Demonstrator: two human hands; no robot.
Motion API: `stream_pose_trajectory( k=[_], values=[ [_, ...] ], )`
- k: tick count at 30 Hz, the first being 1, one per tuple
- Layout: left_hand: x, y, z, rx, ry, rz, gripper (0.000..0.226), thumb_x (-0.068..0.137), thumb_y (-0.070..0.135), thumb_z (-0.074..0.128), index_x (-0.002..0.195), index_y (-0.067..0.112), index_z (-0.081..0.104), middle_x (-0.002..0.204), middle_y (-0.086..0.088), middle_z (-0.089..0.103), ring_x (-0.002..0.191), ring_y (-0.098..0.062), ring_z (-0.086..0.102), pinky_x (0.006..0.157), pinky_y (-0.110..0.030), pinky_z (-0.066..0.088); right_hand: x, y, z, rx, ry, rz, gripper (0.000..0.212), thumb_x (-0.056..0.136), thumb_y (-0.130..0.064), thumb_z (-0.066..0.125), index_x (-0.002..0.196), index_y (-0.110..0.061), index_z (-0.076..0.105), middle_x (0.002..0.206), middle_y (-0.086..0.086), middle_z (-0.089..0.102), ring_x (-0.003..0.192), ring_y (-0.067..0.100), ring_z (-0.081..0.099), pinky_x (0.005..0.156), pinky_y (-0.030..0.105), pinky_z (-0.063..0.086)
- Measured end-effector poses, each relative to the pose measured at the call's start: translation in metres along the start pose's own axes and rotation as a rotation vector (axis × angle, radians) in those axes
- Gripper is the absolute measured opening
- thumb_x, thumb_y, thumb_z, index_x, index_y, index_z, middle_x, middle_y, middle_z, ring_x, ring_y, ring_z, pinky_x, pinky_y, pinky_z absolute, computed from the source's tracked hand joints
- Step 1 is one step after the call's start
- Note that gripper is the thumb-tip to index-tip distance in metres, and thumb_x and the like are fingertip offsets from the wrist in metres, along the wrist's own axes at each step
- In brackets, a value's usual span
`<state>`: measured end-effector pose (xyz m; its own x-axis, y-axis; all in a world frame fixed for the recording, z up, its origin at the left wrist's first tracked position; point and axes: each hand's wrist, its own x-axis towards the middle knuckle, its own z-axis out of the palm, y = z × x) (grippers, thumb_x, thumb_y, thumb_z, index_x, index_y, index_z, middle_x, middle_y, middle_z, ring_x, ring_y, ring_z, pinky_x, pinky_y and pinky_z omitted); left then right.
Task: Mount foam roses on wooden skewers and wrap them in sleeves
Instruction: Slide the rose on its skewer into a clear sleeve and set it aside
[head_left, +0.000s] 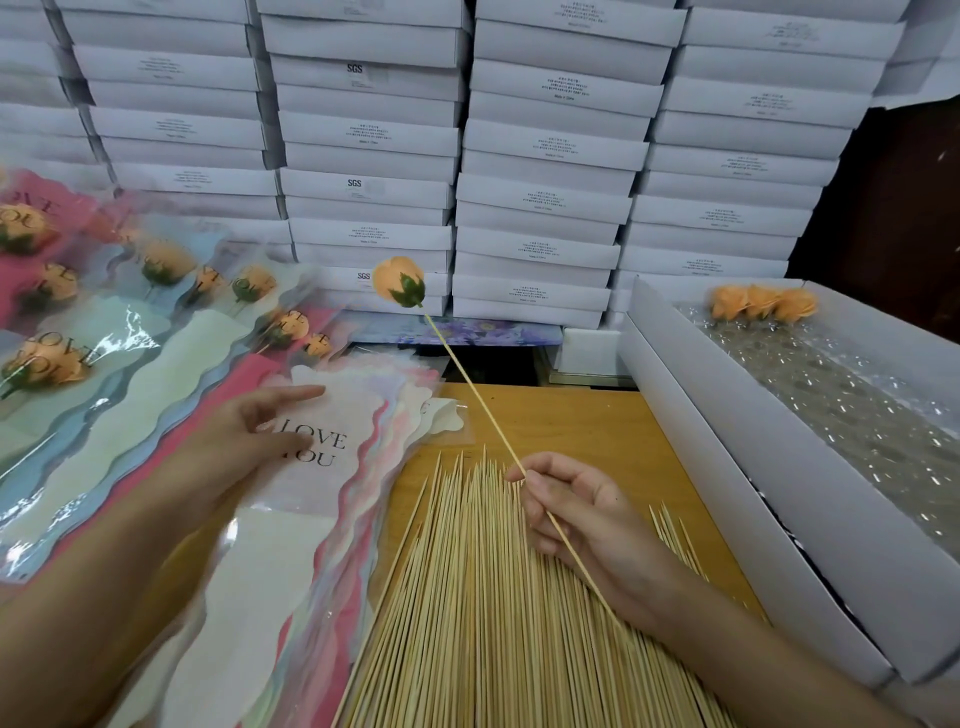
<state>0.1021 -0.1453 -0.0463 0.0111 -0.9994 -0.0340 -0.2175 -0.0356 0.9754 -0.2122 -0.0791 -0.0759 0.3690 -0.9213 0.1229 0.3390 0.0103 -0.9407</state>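
An orange foam rose (398, 281) with a green calyx sits on the tip of a wooden skewer (470, 387), held up over the table. My right hand (576, 512) grips that skewer near its lower half. My left hand (260, 434) lies flat, fingers apart, on the top sleeve (332, 415) of a fanned stack, a pale one printed "LOVE YOU". A thick pile of loose skewers (467, 597) lies on the wooden table (587, 421) between my hands.
Wrapped roses in sleeves (161, 265) lie spread at the left. A long white box (769, 462) lined with bubble wrap stands at the right, with three loose orange roses (761, 301) at its far end. Stacked white boxes (540, 156) wall off the back.
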Motion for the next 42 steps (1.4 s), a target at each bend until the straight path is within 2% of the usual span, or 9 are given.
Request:
stream_pose_trajectory(
  k=[3,13,17,21,25,30,36,40,42],
  values=[
    [-0.002,0.004,0.003,-0.130,-0.125,-0.034,0.052,0.082,-0.007,0.064,0.116,0.032,0.070,0.114,-0.014,0.069,0.079,-0.023,0.073,0.057,-0.027,0.058,0.001,-0.001,-0.001,0.028,0.071,-0.041,0.017,0.087,-0.020,0.061,0.097,-0.009,0.069,0.065,-0.001,0.054,0.052,0.005,0.043,0.049,0.018,0.042],
    [-0.040,0.035,0.063,-0.265,-0.319,-0.096,0.059,0.071,-0.008,0.065,0.123,0.020,0.063,0.101,-0.008,0.075,0.067,-0.021,0.072,0.049,-0.024,0.056,0.005,-0.001,-0.007,0.063,0.318,-0.133,0.025,0.084,-0.022,0.059,0.103,-0.006,0.063,0.060,-0.003,0.051,0.043,0.003,0.040,0.042,0.017,0.040],
    [-0.053,0.030,0.089,-0.232,-0.395,-0.135,0.050,0.084,-0.012,0.059,0.124,0.017,0.060,0.103,-0.007,0.075,0.079,-0.022,0.073,0.063,-0.028,0.059,0.006,0.000,-0.008,0.064,0.336,-0.139,0.025,0.086,-0.021,0.059,0.104,-0.004,0.063,0.059,-0.003,0.051,0.045,0.003,0.038,0.044,0.016,0.039],
    [-0.057,0.025,0.095,-0.125,-0.417,-0.093,0.034,0.089,-0.004,0.060,0.118,0.013,0.067,0.111,-0.013,0.072,0.098,-0.036,0.069,0.094,-0.046,0.051,0.006,0.000,-0.008,0.028,0.355,-0.123,0.025,0.086,-0.023,0.059,0.103,-0.006,0.064,0.060,-0.004,0.051,0.047,0.004,0.038,0.045,0.017,0.039],
    [-0.054,0.021,0.098,0.035,-0.386,0.045,0.014,0.091,0.007,0.064,0.099,0.009,0.075,0.055,0.005,0.057,0.049,-0.006,0.049,0.051,-0.012,0.040,0.004,-0.001,-0.008,0.008,0.367,-0.097,0.018,0.093,-0.018,0.056,0.104,-0.007,0.065,0.061,-0.005,0.051,0.048,0.004,0.038,0.044,0.017,0.039],
    [-0.046,0.009,0.101,0.114,-0.326,0.127,0.006,0.083,0.006,0.074,0.086,0.010,0.071,0.044,0.007,0.048,0.037,-0.006,0.044,0.042,-0.016,0.039,0.003,-0.002,-0.005,0.001,0.373,-0.092,0.017,0.097,-0.012,0.051,0.106,-0.004,0.063,0.060,-0.004,0.050,0.049,0.004,0.039,0.045,0.017,0.039],
    [-0.044,-0.001,0.099,0.206,-0.426,0.260,0.064,0.085,0.001,0.070,0.132,0.041,0.054,0.057,0.012,0.044,0.051,-0.007,0.041,0.048,-0.018,0.042,0.003,-0.003,-0.003,-0.014,0.370,-0.095,0.017,0.097,-0.013,0.051,0.106,-0.005,0.063,0.060,-0.004,0.051,0.049,0.004,0.039,0.045,0.017,0.039],
    [-0.046,0.000,0.102,0.135,-0.384,0.318,0.061,0.083,-0.001,0.072,0.130,0.036,0.059,0.088,0.025,0.065,0.059,0.000,0.049,0.054,-0.012,0.044,0.002,-0.003,-0.003,-0.032,0.369,-0.096,0.017,0.097,-0.013,0.051,0.107,-0.004,0.063,0.060,-0.004,0.050,0.049,0.004,0.039,0.045,0.017,0.039],
    [-0.048,0.001,0.105,-0.006,-0.324,0.280,0.047,0.084,-0.005,0.070,0.122,0.022,0.067,0.111,0.008,0.071,0.062,0.003,0.057,0.052,-0.009,0.045,0.003,-0.003,-0.003,-0.045,0.368,-0.102,0.017,0.098,-0.013,0.050,0.107,-0.005,0.063,0.060,-0.004,0.051,0.050,0.005,0.039,0.046,0.017,0.039]
  ],
)
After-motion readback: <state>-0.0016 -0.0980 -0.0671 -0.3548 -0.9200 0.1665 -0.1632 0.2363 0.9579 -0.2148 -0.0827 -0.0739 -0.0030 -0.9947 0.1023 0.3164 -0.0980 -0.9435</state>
